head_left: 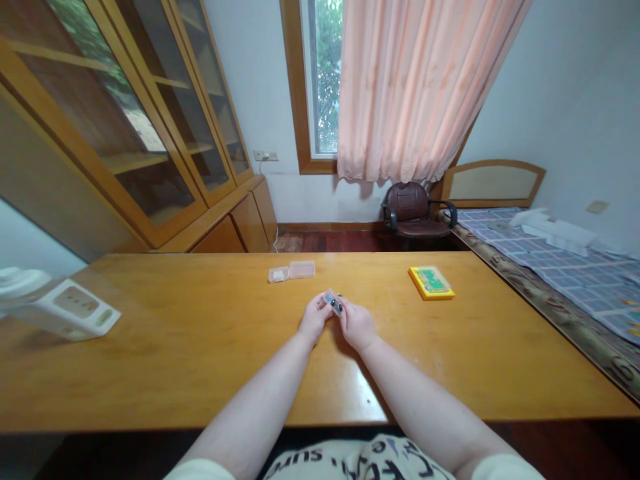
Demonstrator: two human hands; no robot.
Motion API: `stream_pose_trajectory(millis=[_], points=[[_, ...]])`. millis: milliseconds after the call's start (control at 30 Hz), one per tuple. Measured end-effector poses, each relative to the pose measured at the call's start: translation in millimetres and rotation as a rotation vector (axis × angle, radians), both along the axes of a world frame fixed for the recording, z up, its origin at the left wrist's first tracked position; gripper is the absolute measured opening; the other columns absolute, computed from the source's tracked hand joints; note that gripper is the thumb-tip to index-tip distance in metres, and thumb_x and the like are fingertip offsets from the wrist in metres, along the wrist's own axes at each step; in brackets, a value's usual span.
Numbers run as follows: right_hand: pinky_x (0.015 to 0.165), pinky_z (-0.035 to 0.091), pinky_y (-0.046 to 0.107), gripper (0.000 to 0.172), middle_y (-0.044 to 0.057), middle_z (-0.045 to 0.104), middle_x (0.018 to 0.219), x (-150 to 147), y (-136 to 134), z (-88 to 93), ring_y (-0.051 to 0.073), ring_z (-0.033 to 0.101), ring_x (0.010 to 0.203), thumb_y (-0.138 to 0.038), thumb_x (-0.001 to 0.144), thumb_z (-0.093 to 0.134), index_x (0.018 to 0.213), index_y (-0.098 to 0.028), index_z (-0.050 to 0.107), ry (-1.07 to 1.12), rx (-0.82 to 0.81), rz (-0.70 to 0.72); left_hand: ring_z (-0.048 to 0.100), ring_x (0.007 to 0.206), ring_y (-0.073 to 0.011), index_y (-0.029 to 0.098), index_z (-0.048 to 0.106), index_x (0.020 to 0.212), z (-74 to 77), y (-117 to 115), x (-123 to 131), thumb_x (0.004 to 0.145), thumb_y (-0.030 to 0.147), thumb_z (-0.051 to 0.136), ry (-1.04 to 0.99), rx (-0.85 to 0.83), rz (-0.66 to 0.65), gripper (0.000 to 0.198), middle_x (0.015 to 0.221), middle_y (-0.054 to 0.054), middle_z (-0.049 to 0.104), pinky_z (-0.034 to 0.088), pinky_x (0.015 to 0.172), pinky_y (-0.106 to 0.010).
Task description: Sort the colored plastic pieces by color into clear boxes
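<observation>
My left hand (315,316) and my right hand (357,325) meet above the middle of the table. Between their fingertips they grip a small flat card-like piece (329,297), pale with some blue on it. Both hands are closed, with the dark-nailed thumbs on its near side. My fingers cover much of the piece, so its exact kind is unclear. Just beyond my left hand lies a small clear plastic case (303,269), opened flat, with a little white piece (279,275) in its left half.
A yellow box with a green-patterned face (433,283) lies on the table (210,360) to the right. At the far left is a white appliance (65,307). Beyond the table's far edge stand a brown armchair (410,203) and, at right, a bed (550,260).
</observation>
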State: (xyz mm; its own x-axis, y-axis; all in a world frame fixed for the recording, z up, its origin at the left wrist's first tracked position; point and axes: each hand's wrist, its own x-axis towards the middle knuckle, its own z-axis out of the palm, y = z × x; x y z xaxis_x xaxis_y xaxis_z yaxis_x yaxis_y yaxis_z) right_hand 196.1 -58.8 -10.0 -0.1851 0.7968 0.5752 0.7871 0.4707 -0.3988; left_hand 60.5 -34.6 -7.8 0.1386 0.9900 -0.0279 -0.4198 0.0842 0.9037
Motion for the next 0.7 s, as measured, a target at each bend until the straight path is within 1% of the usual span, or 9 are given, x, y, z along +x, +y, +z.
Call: stream_pose_trajectory(millis=[100, 267, 433, 700], points=[[0.080, 0.055, 0.035, 0.039, 0.011, 0.069, 0.110, -1.1, 0.2, -0.2, 0.023, 0.069, 0.086, -0.023, 0.092, 0.035, 0.119, -0.017, 0.062, 0.012, -0.003, -0.021, 0.061, 0.105, -0.0249, 0.015, 0.061, 0.106, -0.5, 0.1, 1.3, 0.057, 0.043, 0.081, -0.002, 0.002, 0.027, 0.060, 0.112, -0.013, 0.065, 0.047, 0.094, -0.040], [0.084, 0.054, 0.034, 0.040, 0.010, 0.068, 0.111, 0.9, 2.3, -2.6, 0.022, 0.068, 0.092, -0.022, 0.092, 0.033, 0.121, -0.017, 0.060, 0.064, -0.003, -0.008, 0.056, 0.115, -0.0269, 0.015, 0.057, 0.110, -5.6, 6.4, 0.1, 0.055, 0.041, 0.082, 0.064, 0.075, 0.081, 0.066, 0.119, -0.016, 0.062, 0.041, 0.102, -0.041], [0.089, 0.052, 0.032, 0.041, 0.011, 0.068, 0.113, -0.5, 3.4, -4.1, 0.020, 0.066, 0.098, -0.020, 0.092, 0.032, 0.122, -0.015, 0.060, 0.059, 0.005, 0.012, 0.056, 0.115, -0.0282, 0.014, 0.057, 0.112, -8.4, 10.5, -3.1, 0.054, 0.037, 0.083, 0.066, 0.075, 0.066, 0.067, 0.120, -0.017, 0.062, 0.038, 0.104, -0.045], [0.085, 0.054, 0.031, 0.040, 0.012, 0.069, 0.109, -4.6, 4.1, -6.5, 0.020, 0.067, 0.094, -0.020, 0.093, 0.030, 0.117, -0.013, 0.061, 0.072, -0.012, -0.007, 0.055, 0.117, -0.0286, 0.014, 0.057, 0.115, -7.4, 9.5, -1.5, 0.053, 0.033, 0.084, 0.060, 0.047, 0.080, 0.070, 0.123, -0.017, 0.061, 0.035, 0.107, -0.046]])
